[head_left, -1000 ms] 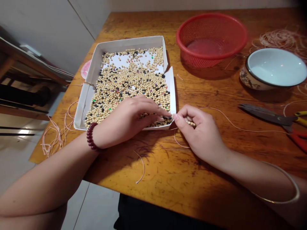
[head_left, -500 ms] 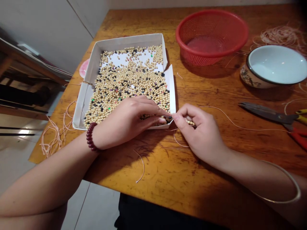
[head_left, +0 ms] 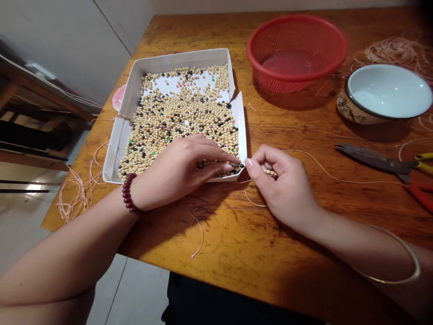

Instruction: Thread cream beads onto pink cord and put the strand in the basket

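Observation:
A shallow white cardboard box holds many small round beads, mostly cream with black and a few coloured ones. My left hand reaches over its near right corner, thumb and forefinger closed on something thin and dark. A black bead shows just beyond those fingertips. My right hand is closed just outside that corner, thumb against forefinger, its tip close to the black bead. Several cream beads in a row show within its curled fingers. Thin pink cord trails from beneath this hand.
A red plastic basket and an enamel bowl stand at the back right. Pliers with red and yellow handles lie at right. Pink cord is heaped behind the bowl and at the table's left edge. A short cord piece lies in front.
My right fingertips have shifted slightly right, away from the left fingertips. The black bead and the row of beads in my right hand show more clearly. My left hand has hardly moved.

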The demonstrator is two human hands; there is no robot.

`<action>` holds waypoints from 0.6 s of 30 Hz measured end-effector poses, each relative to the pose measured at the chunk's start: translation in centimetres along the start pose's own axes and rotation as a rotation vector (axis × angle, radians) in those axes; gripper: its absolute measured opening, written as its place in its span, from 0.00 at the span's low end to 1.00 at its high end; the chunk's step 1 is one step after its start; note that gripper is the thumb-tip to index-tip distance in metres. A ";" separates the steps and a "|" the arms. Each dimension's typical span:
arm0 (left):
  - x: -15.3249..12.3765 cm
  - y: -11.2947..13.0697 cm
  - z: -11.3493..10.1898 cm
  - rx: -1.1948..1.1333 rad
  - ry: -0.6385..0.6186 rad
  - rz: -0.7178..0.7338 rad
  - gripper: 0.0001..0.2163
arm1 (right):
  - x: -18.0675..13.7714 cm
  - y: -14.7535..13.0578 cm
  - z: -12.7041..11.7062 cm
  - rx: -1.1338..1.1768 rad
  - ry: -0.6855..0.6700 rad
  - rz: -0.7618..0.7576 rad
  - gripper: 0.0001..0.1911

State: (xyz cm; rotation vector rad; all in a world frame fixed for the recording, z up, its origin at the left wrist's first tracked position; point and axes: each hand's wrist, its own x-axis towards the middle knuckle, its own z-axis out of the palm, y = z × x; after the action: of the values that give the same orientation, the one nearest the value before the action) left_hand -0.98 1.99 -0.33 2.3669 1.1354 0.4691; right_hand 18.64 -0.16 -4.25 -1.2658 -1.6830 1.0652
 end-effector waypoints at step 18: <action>0.0 0.0 0.2 0.003 0.013 0.039 0.09 | 0.0 -0.1 0.0 0.002 0.003 -0.022 0.14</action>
State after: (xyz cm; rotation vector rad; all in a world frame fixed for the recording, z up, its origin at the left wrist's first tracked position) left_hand -0.89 1.94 -0.46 2.3954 1.0987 0.4972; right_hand 18.59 -0.21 -4.20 -1.2446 -1.6890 1.0513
